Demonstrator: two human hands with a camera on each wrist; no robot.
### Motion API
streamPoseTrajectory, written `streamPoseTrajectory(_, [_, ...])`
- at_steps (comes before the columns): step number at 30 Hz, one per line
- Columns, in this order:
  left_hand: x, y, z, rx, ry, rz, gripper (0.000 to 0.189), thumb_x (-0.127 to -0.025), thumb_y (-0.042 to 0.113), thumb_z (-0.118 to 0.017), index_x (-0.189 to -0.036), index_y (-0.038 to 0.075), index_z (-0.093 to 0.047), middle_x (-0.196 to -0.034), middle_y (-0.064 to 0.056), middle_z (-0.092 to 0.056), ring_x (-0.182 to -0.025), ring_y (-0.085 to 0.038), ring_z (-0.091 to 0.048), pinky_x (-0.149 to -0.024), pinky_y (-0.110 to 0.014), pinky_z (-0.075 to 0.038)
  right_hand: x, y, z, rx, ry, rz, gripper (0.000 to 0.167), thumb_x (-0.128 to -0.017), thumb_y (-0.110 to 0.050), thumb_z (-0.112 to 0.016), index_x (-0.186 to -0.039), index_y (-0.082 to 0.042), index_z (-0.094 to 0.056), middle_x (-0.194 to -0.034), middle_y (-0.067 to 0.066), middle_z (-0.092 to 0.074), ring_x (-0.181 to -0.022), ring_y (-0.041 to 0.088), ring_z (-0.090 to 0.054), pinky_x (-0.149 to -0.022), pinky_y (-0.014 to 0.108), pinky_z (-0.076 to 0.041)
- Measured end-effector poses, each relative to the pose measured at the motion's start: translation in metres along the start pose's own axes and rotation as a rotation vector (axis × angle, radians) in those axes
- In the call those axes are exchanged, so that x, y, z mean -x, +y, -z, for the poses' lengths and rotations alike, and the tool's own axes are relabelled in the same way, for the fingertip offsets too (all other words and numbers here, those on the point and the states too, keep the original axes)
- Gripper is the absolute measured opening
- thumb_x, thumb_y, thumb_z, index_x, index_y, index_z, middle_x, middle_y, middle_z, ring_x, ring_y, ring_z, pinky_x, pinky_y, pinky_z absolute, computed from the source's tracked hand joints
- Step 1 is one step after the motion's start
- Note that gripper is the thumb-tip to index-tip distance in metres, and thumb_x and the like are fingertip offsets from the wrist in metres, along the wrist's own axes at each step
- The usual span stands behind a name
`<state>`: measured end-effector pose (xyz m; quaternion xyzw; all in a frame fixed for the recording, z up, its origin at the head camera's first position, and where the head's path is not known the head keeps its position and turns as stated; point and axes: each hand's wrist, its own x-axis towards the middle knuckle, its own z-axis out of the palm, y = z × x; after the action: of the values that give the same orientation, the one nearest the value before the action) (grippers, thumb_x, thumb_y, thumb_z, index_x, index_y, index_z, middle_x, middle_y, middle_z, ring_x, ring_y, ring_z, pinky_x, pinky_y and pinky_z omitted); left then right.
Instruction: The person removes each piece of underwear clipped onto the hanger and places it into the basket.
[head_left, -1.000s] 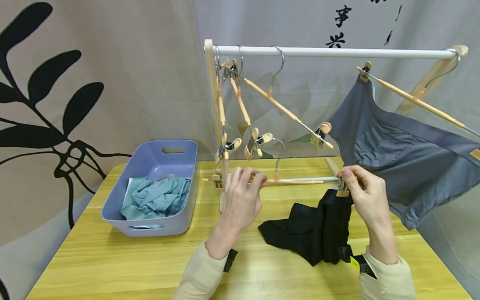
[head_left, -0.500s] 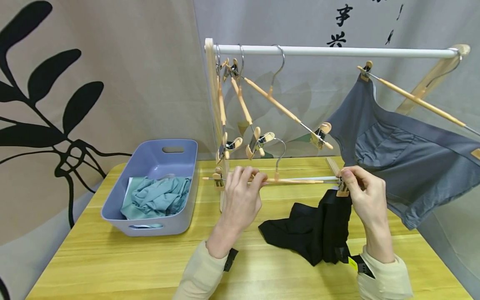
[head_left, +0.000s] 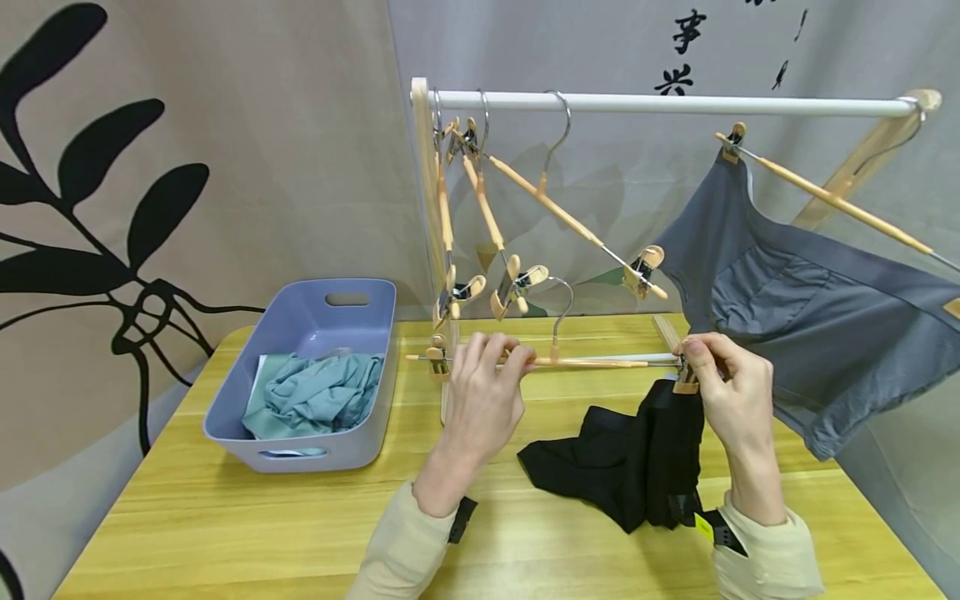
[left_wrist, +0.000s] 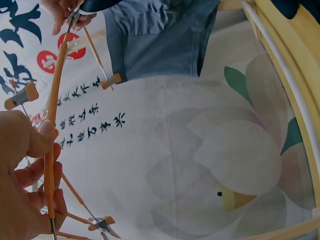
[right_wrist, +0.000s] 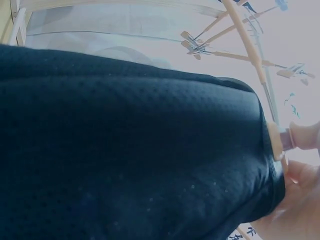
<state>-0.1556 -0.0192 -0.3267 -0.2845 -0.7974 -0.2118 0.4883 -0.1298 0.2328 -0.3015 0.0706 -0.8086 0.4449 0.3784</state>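
Hanger (head_left: 600, 363) gripped by left hand (head_left: 482, 396), clip (head_left: 686, 387) pinched by right hand (head_left: 733, 387); basket (head_left: 352, 450) well apart, black garment (head_left: 637, 467) inside table's right edge (head_left: 870, 527).

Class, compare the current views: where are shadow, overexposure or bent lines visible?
Head view: soft shadow by the blue basket, fairly even light; left wrist view: the edge of the table bows, likely lens distortion; right wrist view: overexposed background, pale right hand, and the black garment looks bluish.

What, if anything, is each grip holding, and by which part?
The left grip holds the straight tan-and-metal clip hanger by its bar, left of the hook; the right grip pinches its right-hand clip, at the black fabric garment.
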Motion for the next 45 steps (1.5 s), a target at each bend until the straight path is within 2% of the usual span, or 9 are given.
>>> streamPoseTrajectory(9, [-0.001,0.001,0.0,0.006,0.001,0.001,0.006,-0.087,0.016,-0.063,-0.086,0.01,-0.061,-0.087,-0.003,-0.058,-0.075,-0.02,-0.049,-0.065,-0.031,-0.042,-0.001,0.0,0.0,0.006,0.013,0.016,0.015,-0.09,-0.004,-0.06,-0.08,0.004,-0.069,-0.065,-0.03,-0.054,-0.049,-0.005,-0.037,-0.048,0.016,-0.029])
streamPoseTrajectory(19, [-0.001,0.001,0.001,-0.009,-0.004,0.006,0.007,-0.084,0.013,-0.067,-0.087,0.012,-0.061,-0.088,-0.004,-0.057,-0.075,-0.021,-0.05,-0.065,-0.03,-0.041,0.0,-0.001,-0.001,0.059,-0.038,-0.001,0.018,-0.093,-0.008,-0.057,-0.085,0.003,-0.068,-0.074,-0.032,-0.055,-0.059,-0.008,-0.043,-0.057,0.011,-0.034])
streamPoseTrajectory(23, [-0.001,0.0,0.001,-0.033,-0.011,0.013,0.01,-0.082,0.012,-0.07,-0.087,0.012,-0.061,-0.086,-0.004,-0.058,-0.075,-0.021,-0.05,-0.064,-0.03,-0.042,0.001,0.0,-0.006,0.134,-0.01,0.129,0.017,-0.093,-0.006,-0.057,-0.101,0.003,-0.068,-0.087,-0.005,-0.069,-0.08,0.001,-0.052,-0.075,0.009,-0.034])
streamPoseTrajectory(26, [0.0,0.0,0.0,-0.046,-0.016,0.019,0.012,-0.08,0.012,-0.071,-0.087,0.012,-0.061,-0.085,-0.003,-0.058,-0.075,-0.02,-0.051,-0.064,-0.03,-0.042,0.001,-0.001,-0.011,0.23,0.034,0.275,0.027,-0.096,-0.014,-0.053,-0.113,0.004,-0.064,-0.101,0.02,-0.066,-0.096,0.024,-0.053,-0.088,0.024,-0.037])
streamPoseTrajectory(28, [0.0,0.0,0.0,-0.046,-0.021,0.02,0.013,-0.08,0.011,-0.072,-0.087,0.013,-0.062,-0.086,-0.003,-0.058,-0.075,-0.02,-0.051,-0.065,-0.03,-0.043,0.001,-0.003,-0.015,0.306,0.057,0.378,0.034,-0.098,-0.021,-0.051,-0.115,0.005,-0.063,-0.107,0.024,-0.064,-0.104,0.038,-0.051,-0.094,0.037,-0.038])
streamPoseTrajectory(31, [0.0,0.002,-0.002,-0.043,-0.032,0.016,0.014,-0.079,0.01,-0.073,-0.088,0.014,-0.062,-0.087,-0.003,-0.057,-0.077,-0.02,-0.051,-0.065,-0.03,-0.042,0.003,-0.008,-0.023,0.408,0.055,0.53,0.041,-0.099,-0.03,-0.047,-0.111,0.004,-0.066,-0.109,0.023,-0.065,-0.109,0.043,-0.052,-0.092,0.05,-0.04])
streamPoseTrajectory(36, [-0.001,0.006,-0.004,-0.035,-0.05,0.005,0.011,-0.08,0.012,-0.071,-0.089,0.014,-0.065,-0.089,-0.002,-0.056,-0.08,-0.019,-0.051,-0.065,-0.03,-0.039,0.01,-0.016,-0.039,0.429,-0.055,0.728,0.037,-0.099,-0.029,-0.049,-0.103,0.0,-0.069,-0.099,0.016,-0.068,-0.098,0.035,-0.061,-0.084,0.046,-0.048])
streamPoseTrajectory(41, [-0.001,0.009,-0.005,-0.033,-0.053,-0.001,0.006,-0.083,0.015,-0.067,-0.089,0.013,-0.065,-0.088,-0.001,-0.057,-0.078,-0.017,-0.049,-0.065,-0.029,-0.039,0.015,-0.017,-0.045,0.37,-0.161,0.75,0.038,-0.1,-0.031,-0.045,-0.098,-0.002,-0.071,-0.082,0.007,-0.066,-0.071,0.021,-0.06,-0.06,0.032,-0.049])
streamPoseTrajectory(45, [0.001,0.01,-0.006,-0.039,-0.042,-0.015,0.007,-0.084,0.017,-0.067,-0.089,0.012,-0.066,-0.09,-0.001,-0.058,-0.08,-0.018,-0.05,-0.065,-0.028,-0.039,0.015,-0.015,-0.045,0.324,-0.217,0.707,0.037,-0.101,-0.026,-0.043,-0.094,-0.001,-0.07,-0.079,0.005,-0.064,-0.065,0.017,-0.057,-0.056,0.029,-0.045])
